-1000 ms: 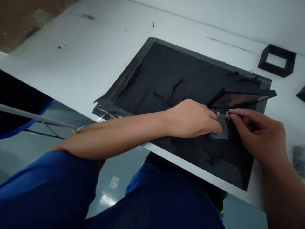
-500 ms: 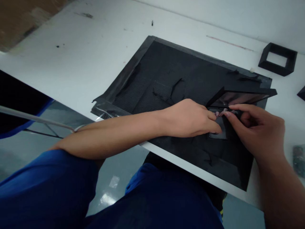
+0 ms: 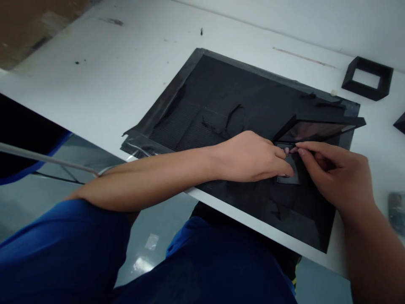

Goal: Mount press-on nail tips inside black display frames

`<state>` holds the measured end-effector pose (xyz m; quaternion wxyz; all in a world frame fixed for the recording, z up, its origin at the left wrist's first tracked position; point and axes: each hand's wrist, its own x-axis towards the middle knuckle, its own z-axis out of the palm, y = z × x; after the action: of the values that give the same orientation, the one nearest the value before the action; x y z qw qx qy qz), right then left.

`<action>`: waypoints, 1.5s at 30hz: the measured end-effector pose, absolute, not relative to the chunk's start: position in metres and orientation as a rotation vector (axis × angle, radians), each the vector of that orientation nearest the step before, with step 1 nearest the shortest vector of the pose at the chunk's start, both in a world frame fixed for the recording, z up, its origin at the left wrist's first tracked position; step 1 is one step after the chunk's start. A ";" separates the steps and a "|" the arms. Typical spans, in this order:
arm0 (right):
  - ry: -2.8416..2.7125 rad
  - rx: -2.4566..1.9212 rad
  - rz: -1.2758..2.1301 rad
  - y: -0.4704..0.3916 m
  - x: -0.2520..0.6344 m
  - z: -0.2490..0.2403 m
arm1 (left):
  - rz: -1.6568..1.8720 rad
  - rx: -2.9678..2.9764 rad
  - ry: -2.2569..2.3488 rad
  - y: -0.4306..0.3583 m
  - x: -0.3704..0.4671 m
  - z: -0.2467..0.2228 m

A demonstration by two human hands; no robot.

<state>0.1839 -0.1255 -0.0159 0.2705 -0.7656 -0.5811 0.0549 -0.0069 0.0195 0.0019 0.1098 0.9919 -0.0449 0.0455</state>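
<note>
A black case (image 3: pixel 319 128) with a glossy inner face stands tilted up on the black mat (image 3: pixel 218 88). Below its lower edge lies a flat, shiny dark piece (image 3: pixel 288 179). Over that piece rests my left hand (image 3: pixel 259 158), its fingers bent down onto it and the fingertips partly hidden. From the right comes my right hand (image 3: pixel 338 169), with thumb and index finger pinched together close to the left fingertips. What the pinch holds, if anything, is too small to make out.
A black rectangular frame (image 3: pixel 367 79) stands at the back right, with part of another dark object (image 3: pixel 400 123) at the right edge. Thin black scraps (image 3: pixel 233 115) lie on the mat. A brown surface (image 3: pixel 38 25) fills the upper left corner, and a blurred item (image 3: pixel 396 213) lies far right.
My right hand has shifted slightly left, and its thumb and index finger have come closer together. My left hand has hardly moved.
</note>
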 end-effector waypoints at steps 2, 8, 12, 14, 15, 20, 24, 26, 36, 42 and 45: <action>-1.567 -2.076 0.158 -0.126 0.184 -0.015 | 0.128 2.916 -0.132 0.020 -0.007 0.002; -1.561 -2.122 0.217 -0.126 0.184 -0.011 | 0.135 2.902 -0.139 0.021 -0.008 0.001; -1.557 -2.127 0.230 -0.127 0.185 -0.012 | 0.134 2.894 -0.137 0.020 -0.008 0.001; -1.559 -2.130 0.223 -0.128 0.186 -0.012 | 0.135 2.892 -0.134 0.020 -0.008 0.001; -1.558 -2.127 0.217 -0.128 0.187 -0.013 | 0.139 2.890 -0.136 0.020 -0.008 0.002; -1.562 -2.071 0.222 -0.128 0.192 -0.016 | 0.164 2.879 -0.148 0.021 -0.007 0.001; -1.561 -1.991 0.228 -0.130 0.194 -0.016 | 0.146 2.874 -0.137 0.021 -0.008 0.001; -1.555 -1.949 0.226 -0.130 0.193 -0.016 | 0.128 2.875 -0.134 0.021 -0.008 0.002; -1.778 -1.978 0.157 -0.128 0.188 -0.013 | 0.117 2.856 -0.136 0.020 -0.008 0.003; -1.796 -2.008 0.082 -0.131 0.187 -0.014 | 0.114 2.847 -0.134 0.019 -0.008 0.003; -1.794 -1.985 0.043 -0.131 0.185 -0.015 | 0.114 2.842 -0.135 0.019 -0.008 0.003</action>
<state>0.1847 -0.1312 -0.0152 0.2309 -0.7217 -0.6523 0.0158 -0.0078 0.0191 0.0030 0.1467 0.9873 -0.0470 0.0397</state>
